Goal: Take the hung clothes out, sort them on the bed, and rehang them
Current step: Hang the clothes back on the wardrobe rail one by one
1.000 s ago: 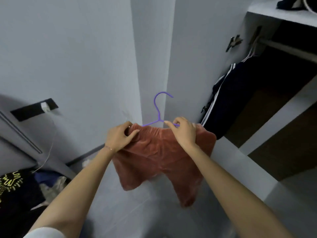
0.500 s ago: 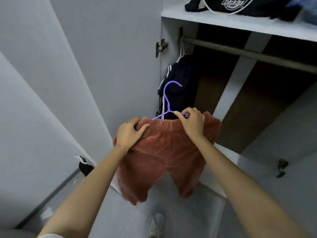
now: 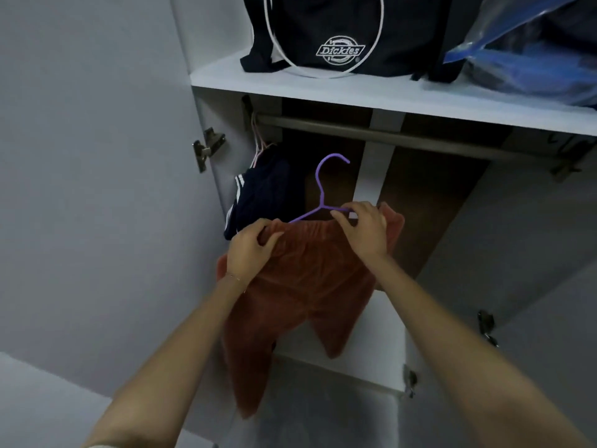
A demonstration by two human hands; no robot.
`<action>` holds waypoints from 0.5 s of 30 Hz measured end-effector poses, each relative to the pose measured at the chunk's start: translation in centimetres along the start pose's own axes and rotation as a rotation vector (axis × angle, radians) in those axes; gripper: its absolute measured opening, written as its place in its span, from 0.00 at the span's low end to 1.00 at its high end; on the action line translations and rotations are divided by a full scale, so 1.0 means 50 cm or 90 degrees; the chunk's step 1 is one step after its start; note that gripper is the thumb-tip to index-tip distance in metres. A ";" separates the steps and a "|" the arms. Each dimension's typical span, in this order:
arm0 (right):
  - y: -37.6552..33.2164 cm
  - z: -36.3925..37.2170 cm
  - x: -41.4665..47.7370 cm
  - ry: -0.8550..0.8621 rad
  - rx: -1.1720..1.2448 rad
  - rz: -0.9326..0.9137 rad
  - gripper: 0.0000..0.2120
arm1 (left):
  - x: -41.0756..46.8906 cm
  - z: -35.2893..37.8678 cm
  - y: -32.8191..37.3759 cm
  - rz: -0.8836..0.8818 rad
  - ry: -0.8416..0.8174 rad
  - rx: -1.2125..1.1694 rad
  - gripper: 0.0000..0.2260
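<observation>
Rust-coloured velvet shorts (image 3: 310, 286) hang on a purple hanger (image 3: 321, 189) that I hold up in front of the open wardrobe. My left hand (image 3: 250, 250) grips the left end of the waistband. My right hand (image 3: 363, 231) pinches the hanger's right arm together with the waistband. The hanger's hook sits below the metal rail (image 3: 387, 135), apart from it. A dark garment with white stripes (image 3: 265, 195) hangs at the rail's far left end.
A white shelf (image 3: 323, 88) above the rail carries a dark Dickies bag (image 3: 342, 33) and a blue plastic-wrapped bundle (image 3: 533, 63). The left wardrobe door (image 3: 97, 189) stands open. A white central divider (image 3: 371, 176) splits the hanging space.
I have turned from the wall to face the wardrobe. The shorts on the hanger have come closer to the rail, with both hands holding as before.
</observation>
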State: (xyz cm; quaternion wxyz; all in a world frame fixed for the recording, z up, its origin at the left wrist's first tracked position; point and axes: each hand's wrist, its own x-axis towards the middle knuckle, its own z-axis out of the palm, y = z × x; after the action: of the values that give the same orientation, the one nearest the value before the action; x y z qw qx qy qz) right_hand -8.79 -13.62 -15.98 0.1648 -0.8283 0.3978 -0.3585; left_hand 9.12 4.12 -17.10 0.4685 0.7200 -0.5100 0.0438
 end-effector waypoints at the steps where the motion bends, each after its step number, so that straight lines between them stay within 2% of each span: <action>1: 0.014 0.000 0.014 0.003 -0.014 -0.007 0.19 | 0.023 0.014 0.000 -0.001 0.005 -0.006 0.07; 8: 0.098 0.004 0.090 -0.007 -0.052 -0.025 0.27 | 0.153 0.094 -0.015 -0.042 0.066 0.021 0.09; 15: 0.154 0.019 0.159 -0.130 -0.089 -0.046 0.29 | 0.251 0.145 -0.012 -0.132 0.164 0.014 0.10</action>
State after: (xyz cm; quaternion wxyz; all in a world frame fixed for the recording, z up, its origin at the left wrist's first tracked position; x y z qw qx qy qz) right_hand -8.85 -24.62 -17.27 0.1333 -0.8835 0.3733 -0.2497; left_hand 12.56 -9.77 -14.72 0.5240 0.7623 -0.3683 0.0931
